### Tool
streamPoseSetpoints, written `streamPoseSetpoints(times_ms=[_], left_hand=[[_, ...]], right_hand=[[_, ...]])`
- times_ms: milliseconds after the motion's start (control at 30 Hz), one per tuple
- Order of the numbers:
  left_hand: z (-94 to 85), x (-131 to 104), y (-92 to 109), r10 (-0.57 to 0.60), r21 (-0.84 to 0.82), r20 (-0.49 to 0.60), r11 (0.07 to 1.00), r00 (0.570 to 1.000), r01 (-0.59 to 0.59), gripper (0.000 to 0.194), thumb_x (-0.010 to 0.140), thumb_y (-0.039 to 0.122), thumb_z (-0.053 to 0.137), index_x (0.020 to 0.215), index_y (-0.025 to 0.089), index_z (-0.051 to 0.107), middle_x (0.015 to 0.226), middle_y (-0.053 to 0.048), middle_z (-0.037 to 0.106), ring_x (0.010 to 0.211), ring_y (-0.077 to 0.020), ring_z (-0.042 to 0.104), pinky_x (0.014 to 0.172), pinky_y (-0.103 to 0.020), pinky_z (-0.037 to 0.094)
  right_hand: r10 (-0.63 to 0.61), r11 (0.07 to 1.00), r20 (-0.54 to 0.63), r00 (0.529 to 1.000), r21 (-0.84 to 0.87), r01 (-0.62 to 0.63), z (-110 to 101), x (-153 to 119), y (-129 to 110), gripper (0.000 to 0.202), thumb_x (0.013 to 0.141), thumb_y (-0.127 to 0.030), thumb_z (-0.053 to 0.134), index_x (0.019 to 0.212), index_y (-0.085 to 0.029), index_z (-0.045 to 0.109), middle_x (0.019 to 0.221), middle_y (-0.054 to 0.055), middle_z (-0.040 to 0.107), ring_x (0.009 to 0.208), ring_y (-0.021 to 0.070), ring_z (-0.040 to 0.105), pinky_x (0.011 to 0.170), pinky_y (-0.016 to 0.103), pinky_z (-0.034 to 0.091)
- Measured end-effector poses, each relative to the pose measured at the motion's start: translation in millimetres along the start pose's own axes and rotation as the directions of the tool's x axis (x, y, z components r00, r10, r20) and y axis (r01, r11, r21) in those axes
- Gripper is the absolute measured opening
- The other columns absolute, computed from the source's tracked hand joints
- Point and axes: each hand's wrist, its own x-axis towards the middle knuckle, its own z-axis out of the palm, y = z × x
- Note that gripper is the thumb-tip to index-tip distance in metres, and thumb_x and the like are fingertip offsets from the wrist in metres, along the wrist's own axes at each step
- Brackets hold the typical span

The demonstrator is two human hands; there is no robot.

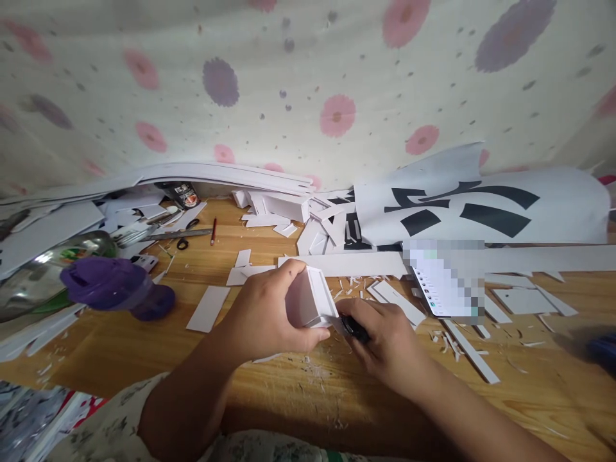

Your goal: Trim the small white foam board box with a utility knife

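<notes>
two hands (269,314), one phone (445,285)

- Soft, even daylight; no glare on the wooden table (553,385).
- Faint shadows lie beneath both forearms (near edge).
- Wide-angle lens bows the edges.
- Purple bottle (115,285) at left blurs; phone screen (445,279) is pixelated.

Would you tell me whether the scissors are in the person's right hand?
No, the scissors lie on the wooden table far left of the right hand.
</notes>
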Motion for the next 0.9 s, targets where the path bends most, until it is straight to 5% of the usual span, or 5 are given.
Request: streamPoseSetpoints(times_ms=[633, 900], left_hand=[[-1.2, -2.3, 2.6, -0.033, 0.011, 0.021, 0.999, 0.999, 0.033, 0.059, 0.056, 0.039, 0.073, 0.107, 0.022, 0.050, 0.090, -0.003, 0.064, 0.080, -0.0228, 0.060, 0.072, -0.036, 0.046], [-5.7, -6.5, 4.5, -0.010, 0.015, 0.053, 1.000, 0.999, 0.010, 0.049, 0.055, 0.039, 0.073, 0.094, 0.024, 0.048, 0.073, 0.004, 0.055, 0.064, -0.0152, 0.050, 0.058, -0.027, 0.038]], right_hand=[[-0.009, 0.999, 0.062, 0.998, -0.040, 0.011, -3.2, -0.1, -4.2, 0.032, 0.066, -0.006, 0.040, 0.090, -0.016, 0.060, 0.065, 0.002, 0.064, 0.052, 0.0129, 0.055, 0.048, 0.021, 0.038], [-0.045, 0.995, 0.033, 0.998, -0.092, 0.048, -2.7, 0.8, -6.1, 0.033, 0.063, -0.005, 0.041, 0.090, -0.017, 0.057, 0.062, 0.000, 0.061, 0.052, 0.0131, 0.053, 0.049, 0.022, 0.035]])
